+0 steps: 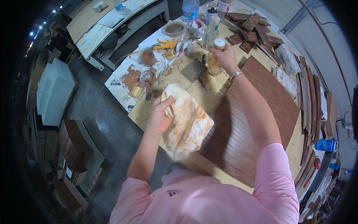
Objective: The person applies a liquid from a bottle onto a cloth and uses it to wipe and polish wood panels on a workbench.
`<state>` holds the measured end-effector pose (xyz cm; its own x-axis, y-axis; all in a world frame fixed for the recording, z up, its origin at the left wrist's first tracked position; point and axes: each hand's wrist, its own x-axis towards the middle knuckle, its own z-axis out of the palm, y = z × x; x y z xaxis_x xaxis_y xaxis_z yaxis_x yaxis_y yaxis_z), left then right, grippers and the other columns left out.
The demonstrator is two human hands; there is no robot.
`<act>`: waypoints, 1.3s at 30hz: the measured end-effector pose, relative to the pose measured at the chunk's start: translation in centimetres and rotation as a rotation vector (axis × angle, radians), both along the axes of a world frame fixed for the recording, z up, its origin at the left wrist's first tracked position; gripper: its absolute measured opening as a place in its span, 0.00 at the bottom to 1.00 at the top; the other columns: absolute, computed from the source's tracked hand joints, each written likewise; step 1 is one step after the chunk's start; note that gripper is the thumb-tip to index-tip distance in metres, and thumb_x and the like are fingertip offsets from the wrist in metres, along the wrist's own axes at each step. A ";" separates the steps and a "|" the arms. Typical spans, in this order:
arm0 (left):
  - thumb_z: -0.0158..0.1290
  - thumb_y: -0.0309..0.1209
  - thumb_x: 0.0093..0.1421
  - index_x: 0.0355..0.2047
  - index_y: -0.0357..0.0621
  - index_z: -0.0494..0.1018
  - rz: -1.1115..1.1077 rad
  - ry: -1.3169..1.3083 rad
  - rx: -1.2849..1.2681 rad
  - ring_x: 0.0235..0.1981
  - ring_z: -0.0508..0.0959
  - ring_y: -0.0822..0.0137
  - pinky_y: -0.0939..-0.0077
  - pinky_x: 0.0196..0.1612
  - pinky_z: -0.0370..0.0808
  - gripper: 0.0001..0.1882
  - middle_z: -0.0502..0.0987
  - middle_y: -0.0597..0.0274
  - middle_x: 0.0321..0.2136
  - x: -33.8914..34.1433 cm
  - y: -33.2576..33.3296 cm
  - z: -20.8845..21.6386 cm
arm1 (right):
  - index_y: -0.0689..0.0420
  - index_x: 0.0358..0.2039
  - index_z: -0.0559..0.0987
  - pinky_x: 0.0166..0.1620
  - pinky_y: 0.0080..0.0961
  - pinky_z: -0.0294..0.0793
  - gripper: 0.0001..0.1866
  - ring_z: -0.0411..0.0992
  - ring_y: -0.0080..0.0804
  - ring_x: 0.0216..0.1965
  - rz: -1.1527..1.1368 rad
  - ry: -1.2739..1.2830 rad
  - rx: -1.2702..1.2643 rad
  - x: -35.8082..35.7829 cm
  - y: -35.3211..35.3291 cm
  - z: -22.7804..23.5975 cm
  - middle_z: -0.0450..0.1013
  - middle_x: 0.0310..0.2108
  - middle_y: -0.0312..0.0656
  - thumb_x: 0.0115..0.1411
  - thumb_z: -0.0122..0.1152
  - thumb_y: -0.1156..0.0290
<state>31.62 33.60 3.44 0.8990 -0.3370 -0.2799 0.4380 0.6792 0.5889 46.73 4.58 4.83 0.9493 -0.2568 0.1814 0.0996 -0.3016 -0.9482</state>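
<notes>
A white rag [188,121] with orange-brown stains hangs from my left hand [159,115]. The thumb presses on its upper edge, and the fingers go behind the cloth. My right hand [225,59] is closed around the upper part of a clear jar [214,67] with a white lid and amber contents. The jar is upright at the far side of the table, though its base is partly hard to make out. Just left of it is a flat dark grey plate [194,71]. Below my right forearm lies a brown grooved wood panel [238,138].
A glass bottle [211,33] stands behind the jar. To the left are a yellow-handled tool [164,45], a bowl [174,28] and a yellow sponge [136,91]. Wood offcuts [255,31] are heaped at the far right. Long boards [307,100] line the right edge.
</notes>
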 end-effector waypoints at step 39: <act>0.48 0.33 0.70 0.51 0.34 0.72 -0.052 0.156 -0.080 0.52 0.77 0.57 0.57 0.58 0.72 0.16 0.77 0.53 0.49 -1.6 -5.3 -1.3 | 0.52 0.22 0.83 0.42 0.32 0.72 0.08 0.76 0.36 0.37 0.753 -0.068 -1.658 -10.1 5.3 4.6 0.80 0.28 0.38 0.52 0.59 0.65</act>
